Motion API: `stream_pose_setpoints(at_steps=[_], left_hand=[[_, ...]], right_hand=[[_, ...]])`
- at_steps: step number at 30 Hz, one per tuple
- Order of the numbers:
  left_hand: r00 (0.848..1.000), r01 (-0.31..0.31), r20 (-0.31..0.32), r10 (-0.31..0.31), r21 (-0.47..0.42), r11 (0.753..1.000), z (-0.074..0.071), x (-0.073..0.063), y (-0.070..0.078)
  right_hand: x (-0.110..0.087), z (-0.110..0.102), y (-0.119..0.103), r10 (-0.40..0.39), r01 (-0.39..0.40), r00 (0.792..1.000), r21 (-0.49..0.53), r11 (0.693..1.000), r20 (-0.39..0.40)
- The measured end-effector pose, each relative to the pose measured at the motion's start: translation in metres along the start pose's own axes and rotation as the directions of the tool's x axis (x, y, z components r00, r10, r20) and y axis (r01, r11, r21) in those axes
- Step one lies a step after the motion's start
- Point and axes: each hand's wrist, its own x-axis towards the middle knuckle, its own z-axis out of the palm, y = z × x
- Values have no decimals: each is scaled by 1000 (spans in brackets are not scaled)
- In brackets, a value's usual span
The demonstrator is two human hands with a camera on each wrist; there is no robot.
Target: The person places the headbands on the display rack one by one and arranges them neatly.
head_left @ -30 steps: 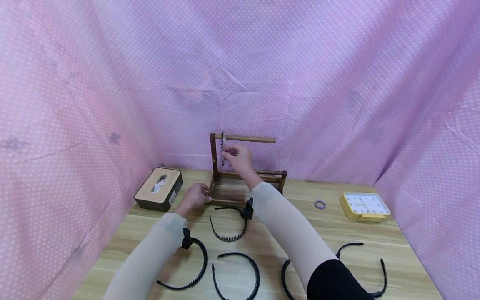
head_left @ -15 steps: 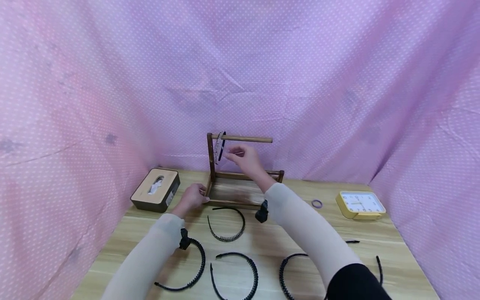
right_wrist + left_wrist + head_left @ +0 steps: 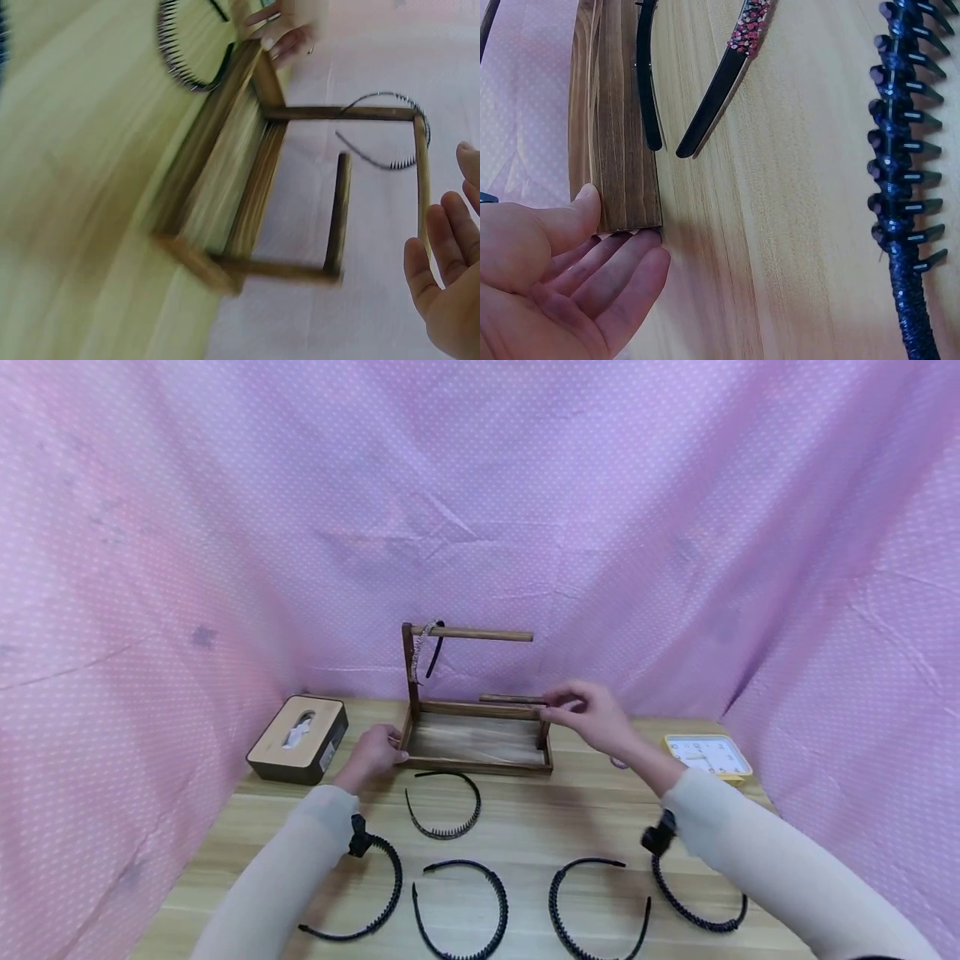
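A wooden rack with a tray base and two horizontal bars stands at the back of the table. My left hand grips its front left corner, with thumb and fingers on either side of the wood in the left wrist view. A thin toothed headband hangs tilted from the upper bar's left end. My right hand is beside the rack's short right post, fingers loosely bent and holding nothing; the right wrist view shows its fingers apart. Just before the rack lies another headband, partly pink-beaded.
Several dark headbands lie along the table's front, one partly behind the right sleeve. A tissue box stands at left. A yellow clock and a purple hair tie are at right. Pink dotted cloth hangs behind.
My right hand has let go of the headband on the upper bar and moved right and down to the rack's right post. The headband has swung tilted. My left hand stays at the corner.
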Motion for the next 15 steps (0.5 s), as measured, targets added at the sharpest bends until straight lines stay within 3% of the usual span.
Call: stream_pose_setpoints(at_steps=[6, 15], left_hand=[[1000, 5, 2, -5, 13, 1000, 0, 1, -4], [1000, -16, 10, 16, 12, 1000, -1, 3, -1]], right_hand=[[-55, -37, 25, 52, -51, 999, -51, 997, -1], [-140, -67, 65, 56, -58, 998, -180, 982, -17]])
